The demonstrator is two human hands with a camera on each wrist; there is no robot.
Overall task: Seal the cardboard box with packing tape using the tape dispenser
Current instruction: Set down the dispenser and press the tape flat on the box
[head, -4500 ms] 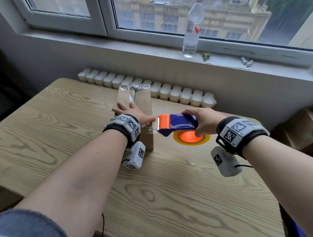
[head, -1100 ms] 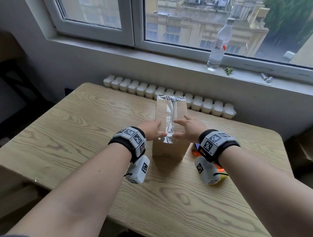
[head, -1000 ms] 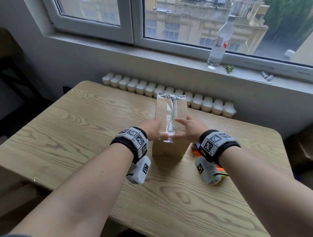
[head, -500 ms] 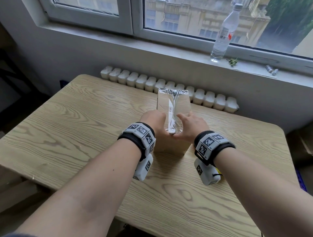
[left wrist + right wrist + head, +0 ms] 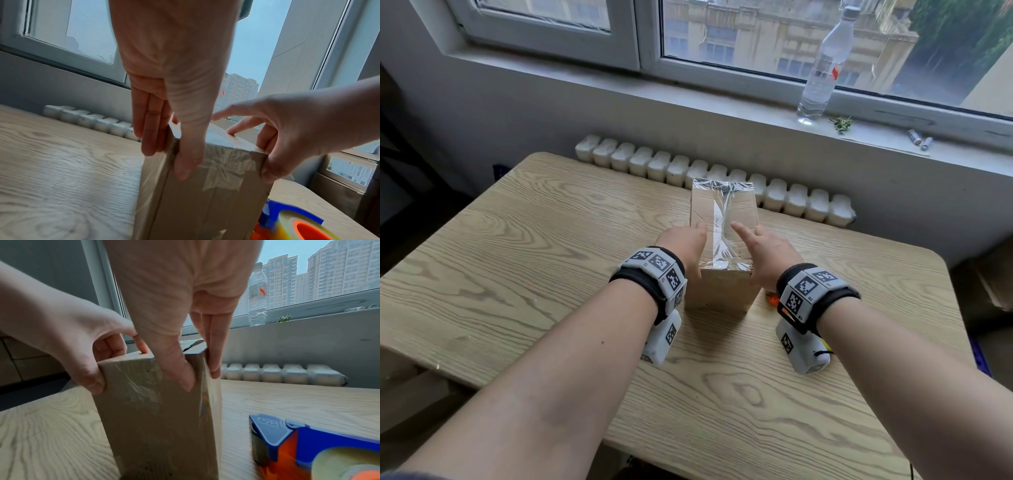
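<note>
Two hands: left hand [image 5: 686,242] and right hand [image 5: 766,251] clasp the box's near corners, thumbs on the front.
Cardboard box [image 5: 717,291]: upright on desk [image 5: 517,260], between them.
Tape dispenser [image 5: 320,449]: desk, right of box.

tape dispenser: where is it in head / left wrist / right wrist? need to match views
Head: tape dispenser nearly hidden, an orange sliver on the table between the cardboard box and the right wrist band.
Left wrist: bottom right corner, blue and orange, right of the box.
Right wrist: bottom right, lying on the table, apart from the box.
Shared landmark: the box's near face, both thumbs on it.
</note>
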